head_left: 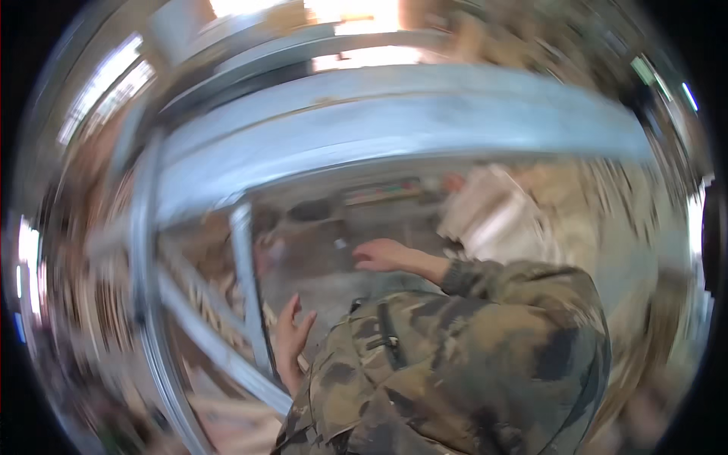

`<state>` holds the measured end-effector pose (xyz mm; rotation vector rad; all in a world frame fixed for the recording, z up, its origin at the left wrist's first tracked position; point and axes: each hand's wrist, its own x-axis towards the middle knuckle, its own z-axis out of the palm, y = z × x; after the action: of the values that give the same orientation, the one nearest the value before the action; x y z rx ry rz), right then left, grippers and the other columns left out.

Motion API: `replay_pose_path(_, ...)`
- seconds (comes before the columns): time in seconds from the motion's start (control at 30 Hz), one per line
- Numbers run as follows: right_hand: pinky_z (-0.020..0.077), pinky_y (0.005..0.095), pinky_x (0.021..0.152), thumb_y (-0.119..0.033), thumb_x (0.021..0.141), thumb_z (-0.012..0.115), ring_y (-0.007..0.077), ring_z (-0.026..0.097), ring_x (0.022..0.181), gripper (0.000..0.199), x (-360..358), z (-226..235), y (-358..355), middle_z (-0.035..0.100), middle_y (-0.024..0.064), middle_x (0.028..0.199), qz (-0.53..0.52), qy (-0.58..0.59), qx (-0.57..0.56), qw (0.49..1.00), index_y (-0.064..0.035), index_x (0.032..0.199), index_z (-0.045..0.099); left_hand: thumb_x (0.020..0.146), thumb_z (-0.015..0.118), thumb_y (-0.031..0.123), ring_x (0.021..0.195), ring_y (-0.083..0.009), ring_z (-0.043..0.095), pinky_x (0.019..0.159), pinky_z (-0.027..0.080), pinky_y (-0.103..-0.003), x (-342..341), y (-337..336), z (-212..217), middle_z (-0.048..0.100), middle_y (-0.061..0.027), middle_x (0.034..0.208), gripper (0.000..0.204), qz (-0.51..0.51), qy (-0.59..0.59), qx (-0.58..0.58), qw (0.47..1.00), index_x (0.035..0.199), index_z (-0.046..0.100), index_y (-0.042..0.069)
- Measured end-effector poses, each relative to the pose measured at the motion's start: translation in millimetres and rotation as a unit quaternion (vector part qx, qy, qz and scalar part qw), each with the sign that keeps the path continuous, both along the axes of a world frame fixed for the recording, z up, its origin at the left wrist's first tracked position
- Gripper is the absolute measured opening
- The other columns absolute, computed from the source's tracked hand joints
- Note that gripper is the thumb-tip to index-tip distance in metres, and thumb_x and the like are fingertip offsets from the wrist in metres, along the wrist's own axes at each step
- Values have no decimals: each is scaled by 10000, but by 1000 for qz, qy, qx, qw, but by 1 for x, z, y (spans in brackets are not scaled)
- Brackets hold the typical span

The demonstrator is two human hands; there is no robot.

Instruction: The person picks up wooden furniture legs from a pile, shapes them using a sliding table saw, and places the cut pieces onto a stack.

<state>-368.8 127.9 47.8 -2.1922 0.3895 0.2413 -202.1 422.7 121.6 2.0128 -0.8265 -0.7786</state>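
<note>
"Fingers of the left hand (290, 341): holding anything?"

"No, spread and bare. The right hand (383, 255) has its fingers loosely bent; blur hides whether they hold anything."

"Where's the metalwork?"

"A grey bar (246, 280) stands just left of the left fingers, contact unclear. A broad pale-blue beam (394, 125) lies beyond both hands' fingers."

"Done, or left to do?"

"Can't judge; no finished step is readable around the fingers."

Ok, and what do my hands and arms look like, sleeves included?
Your left hand and right hand both look ungloved. The right sleeve is long, in camouflage patches of olive, tan and dark brown, matching the jacket. Blur hides any small markings.
</note>
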Motion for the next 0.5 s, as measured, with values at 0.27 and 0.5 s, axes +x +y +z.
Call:
replay_pose_path(0.27,504,492,914,-449,895,614,404,637,1063,450,-326,-43,-4,692,206,1087,-514,131,-52,846,-76,1140,671,866,754,308,1187,-356,608,1003,471,-416,-64,-145,11,621,-234,1295,648,-407,-72,202,888,1396,534,7)
replay_pose_path(0.5,525,496,858,-393,831,694,438,650,982,456,-375,-171,115,683,284,1026,-690,232,114,676,51,936,682,877,741,276,1183,-349,610,1000,472,-411,33,-149,-17,627,-220,1292,606,-348,-29,255,902,1382,542,7)
